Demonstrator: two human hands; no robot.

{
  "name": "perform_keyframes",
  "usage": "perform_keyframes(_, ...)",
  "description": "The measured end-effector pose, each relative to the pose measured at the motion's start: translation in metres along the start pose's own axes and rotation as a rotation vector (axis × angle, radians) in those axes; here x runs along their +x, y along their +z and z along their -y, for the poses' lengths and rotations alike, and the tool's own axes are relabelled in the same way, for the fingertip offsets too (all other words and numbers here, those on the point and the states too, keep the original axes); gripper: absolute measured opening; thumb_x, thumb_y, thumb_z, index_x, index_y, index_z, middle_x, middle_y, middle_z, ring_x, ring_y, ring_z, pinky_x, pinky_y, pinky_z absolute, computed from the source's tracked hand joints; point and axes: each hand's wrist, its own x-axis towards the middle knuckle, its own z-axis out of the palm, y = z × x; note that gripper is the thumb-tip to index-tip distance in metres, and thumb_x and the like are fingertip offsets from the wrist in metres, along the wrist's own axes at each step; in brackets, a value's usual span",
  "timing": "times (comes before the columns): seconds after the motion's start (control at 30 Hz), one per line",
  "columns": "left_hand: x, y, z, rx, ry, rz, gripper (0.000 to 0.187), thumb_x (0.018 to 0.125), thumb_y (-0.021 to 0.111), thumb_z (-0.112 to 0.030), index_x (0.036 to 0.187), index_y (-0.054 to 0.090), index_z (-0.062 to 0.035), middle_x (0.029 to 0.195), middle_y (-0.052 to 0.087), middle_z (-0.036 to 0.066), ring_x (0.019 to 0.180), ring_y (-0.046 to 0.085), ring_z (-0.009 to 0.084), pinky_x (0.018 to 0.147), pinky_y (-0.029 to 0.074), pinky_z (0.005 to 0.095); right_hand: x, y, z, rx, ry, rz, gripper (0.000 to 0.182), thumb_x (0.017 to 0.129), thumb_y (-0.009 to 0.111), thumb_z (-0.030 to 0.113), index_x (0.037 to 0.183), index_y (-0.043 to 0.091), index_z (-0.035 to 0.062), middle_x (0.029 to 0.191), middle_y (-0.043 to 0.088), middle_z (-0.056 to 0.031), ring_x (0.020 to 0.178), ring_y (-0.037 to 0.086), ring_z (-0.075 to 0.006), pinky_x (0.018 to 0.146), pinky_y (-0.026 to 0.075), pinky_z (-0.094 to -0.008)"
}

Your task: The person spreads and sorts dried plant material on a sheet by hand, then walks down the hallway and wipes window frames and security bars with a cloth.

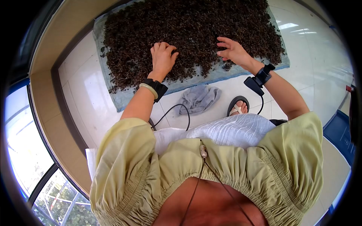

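A wide layer of small, dark brown, dried plant pieces [196,28] lies spread on a pale blue-green cloth [124,100]; I cannot make out their exact kind. Over the layer's near left part is my left hand [163,58], its fingers bent down onto the pieces and its thumb apart from them. My right hand [233,52] hovers at the near right part, fingers spread and thumb apart, with nothing visible between them. Some fingertips of the left hand are hidden. Along the near edge the layer thins and the cloth shows through.
A crumpled grey rag [200,99] lies on the pale tiled floor [79,90] just before the cloth. My sandalled foot [238,107] is right of it. Black cables run from the bands on both wrists. A window stands at left, a blue container [341,132] at right.
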Motion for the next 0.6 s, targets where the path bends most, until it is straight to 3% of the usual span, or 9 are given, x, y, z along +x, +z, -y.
perform_keyframes(0.2, 0.002, 0.0, -0.011, -0.039, 0.119, 0.129, 0.028, 0.075, 0.078, -0.021, 0.101, 0.074, -0.0139, 0.093, 0.056, 0.004, 0.097, 0.048, 0.0258, 0.085, 0.037, 0.0403, 0.005, -0.003, -0.009, -0.043, 0.014, 0.026, 0.065, 0.087, 0.066, 0.011, 0.146, 0.037, 0.0066, 0.141, 0.047, -0.019, 0.11, 0.059, -0.0238, 0.085, 0.051, -0.0351)
perform_keyframes(0.33, -0.001, 0.014, -0.012, 0.092, 0.039, 0.211, 0.028, 0.074, 0.078, -0.021, 0.101, 0.075, -0.0166, 0.092, 0.056, 0.003, 0.097, 0.048, 0.0254, 0.085, 0.037, 0.0401, 0.006, 0.0, -0.01, -0.036, 0.004, 0.047, 0.064, 0.087, 0.066, 0.011, 0.144, 0.039, 0.0061, 0.139, 0.049, -0.0185, 0.109, 0.059, -0.0235, 0.085, 0.051, -0.0351)
perform_keyframes(0.6, 0.003, 0.015, 0.003, -0.159, -0.05, 0.035, 0.013, 0.082, 0.071, -0.019, 0.089, 0.073, -0.009, 0.097, 0.063, 0.004, 0.104, 0.05, 0.0272, 0.091, 0.037, 0.04, 0.005, -0.004, -0.016, -0.039, 0.027, 0.045, 0.062, 0.086, 0.065, 0.009, 0.143, 0.04, 0.0048, 0.136, 0.051, -0.0177, 0.106, 0.059, -0.0232, 0.083, 0.051, -0.0344)
